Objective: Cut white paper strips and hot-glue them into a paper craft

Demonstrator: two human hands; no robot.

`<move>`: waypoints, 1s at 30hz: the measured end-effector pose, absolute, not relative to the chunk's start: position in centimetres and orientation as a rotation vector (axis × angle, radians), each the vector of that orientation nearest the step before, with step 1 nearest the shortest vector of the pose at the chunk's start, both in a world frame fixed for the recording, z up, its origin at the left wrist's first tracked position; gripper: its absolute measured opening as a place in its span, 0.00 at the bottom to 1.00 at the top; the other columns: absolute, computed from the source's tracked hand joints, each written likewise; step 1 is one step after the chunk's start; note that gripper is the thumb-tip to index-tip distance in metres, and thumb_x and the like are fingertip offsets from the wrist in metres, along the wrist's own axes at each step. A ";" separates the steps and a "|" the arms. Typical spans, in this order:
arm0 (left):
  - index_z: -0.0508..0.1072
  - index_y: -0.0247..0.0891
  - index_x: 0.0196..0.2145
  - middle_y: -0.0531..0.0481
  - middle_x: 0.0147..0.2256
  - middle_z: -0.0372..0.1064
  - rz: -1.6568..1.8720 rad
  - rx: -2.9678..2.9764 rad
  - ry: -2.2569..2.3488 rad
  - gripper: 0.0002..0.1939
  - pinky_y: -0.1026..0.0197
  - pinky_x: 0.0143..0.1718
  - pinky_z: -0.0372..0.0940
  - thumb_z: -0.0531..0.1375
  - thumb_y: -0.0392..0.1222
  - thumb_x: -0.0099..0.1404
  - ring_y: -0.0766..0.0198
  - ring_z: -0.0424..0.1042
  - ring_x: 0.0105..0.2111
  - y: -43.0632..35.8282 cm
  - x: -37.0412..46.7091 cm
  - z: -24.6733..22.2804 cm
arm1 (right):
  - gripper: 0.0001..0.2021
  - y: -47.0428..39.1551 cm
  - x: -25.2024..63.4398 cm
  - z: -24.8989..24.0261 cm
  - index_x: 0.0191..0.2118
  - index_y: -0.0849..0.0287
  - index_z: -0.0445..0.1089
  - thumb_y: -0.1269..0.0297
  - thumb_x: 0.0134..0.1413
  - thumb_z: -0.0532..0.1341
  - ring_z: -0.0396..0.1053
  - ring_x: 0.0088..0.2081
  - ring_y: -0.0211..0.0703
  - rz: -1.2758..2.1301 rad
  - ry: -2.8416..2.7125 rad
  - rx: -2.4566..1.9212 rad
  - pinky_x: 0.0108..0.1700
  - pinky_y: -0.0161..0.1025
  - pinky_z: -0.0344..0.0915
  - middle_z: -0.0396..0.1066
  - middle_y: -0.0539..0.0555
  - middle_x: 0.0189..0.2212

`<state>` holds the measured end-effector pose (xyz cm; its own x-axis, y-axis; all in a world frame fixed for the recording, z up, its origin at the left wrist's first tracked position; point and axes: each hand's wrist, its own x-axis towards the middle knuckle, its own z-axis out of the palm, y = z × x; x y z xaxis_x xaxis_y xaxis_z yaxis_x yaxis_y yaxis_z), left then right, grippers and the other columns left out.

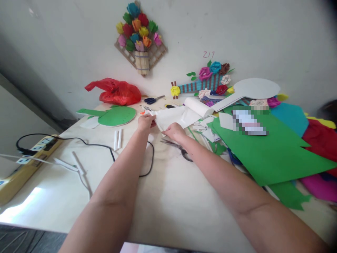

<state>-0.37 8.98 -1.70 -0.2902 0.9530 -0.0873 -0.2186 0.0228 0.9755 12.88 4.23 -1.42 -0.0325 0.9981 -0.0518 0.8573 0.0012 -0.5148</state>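
Together, your left hand (pixel 145 123) and right hand (pixel 173 131) pinched the white paper sheet (pixel 173 117), with the scissors (pixel 179 147) lying just beside your right wrist.

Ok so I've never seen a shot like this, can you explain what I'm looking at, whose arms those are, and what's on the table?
This is one picture from a camera worn on a person's head, looking down at their own bare arms. The left hand and right hand both pinch a white paper sheet above a pale table. Scissors lie just below the right hand. Green paper is stacked to the right, a green paper cutout and red plastic bag sit farther back, a black cable and a power strip on the left. Paper flowers hang on the wall.
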 end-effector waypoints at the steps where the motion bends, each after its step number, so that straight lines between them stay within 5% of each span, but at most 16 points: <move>1: 0.61 0.35 0.20 0.55 0.15 0.61 1.487 0.855 1.300 0.10 0.64 0.23 0.63 0.62 0.31 0.45 0.70 0.63 0.16 9.1 -0.4 -1.8 | 0.12 4.2 12.9 -1.4 0.28 0.58 0.76 0.54 0.43 0.62 0.70 0.32 0.41 0.600 -1.962 -1.913 0.30 0.33 0.59 0.74 0.54 0.27; 13: 0.61 0.34 0.20 0.53 0.17 0.63 1.541 0.767 1.269 0.09 0.62 0.26 0.65 0.60 0.27 0.47 0.68 0.66 0.18 9.1 -0.4 -1.7 | 0.17 3.8 13.2 -0.6 0.29 0.60 0.75 0.52 0.49 0.55 0.70 0.31 0.41 0.640 -2.018 -1.837 0.29 0.32 0.57 0.74 0.55 0.26; 19: 0.62 0.34 0.21 0.53 0.18 0.63 1.544 0.718 1.252 0.10 0.62 0.26 0.66 0.60 0.25 0.46 0.68 0.66 0.19 9.1 -0.6 -1.7 | 0.13 4.4 14.7 0.4 0.33 0.61 0.74 0.61 0.48 0.55 0.70 0.31 0.40 0.591 -2.202 -1.737 0.29 0.31 0.57 0.74 0.55 0.28; 27: 0.62 0.34 0.21 0.53 0.18 0.63 1.539 0.681 1.271 0.09 0.63 0.24 0.65 0.59 0.25 0.46 0.69 0.66 0.18 9.0 -0.5 -1.5 | 0.22 2.7 14.3 1.1 0.38 0.56 0.71 0.46 0.39 0.61 0.69 0.39 0.48 0.146 -2.476 -1.691 0.39 0.37 0.60 0.73 0.56 0.36; 30: 0.62 0.34 0.21 0.53 0.18 0.64 1.539 0.663 1.279 0.09 0.63 0.25 0.66 0.60 0.25 0.45 0.69 0.66 0.18 9.0 -0.5 -1.4 | 0.18 2.2 13.8 0.9 0.40 0.58 0.71 0.52 0.47 0.57 0.69 0.41 0.49 0.007 -2.484 -1.651 0.40 0.38 0.59 0.73 0.59 0.37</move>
<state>-0.45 9.01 -1.41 -0.3625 0.9156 -0.1739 -0.3384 0.0445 0.9400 13.81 2.17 0.91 -0.3785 0.9166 0.1292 0.9158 0.3911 -0.0916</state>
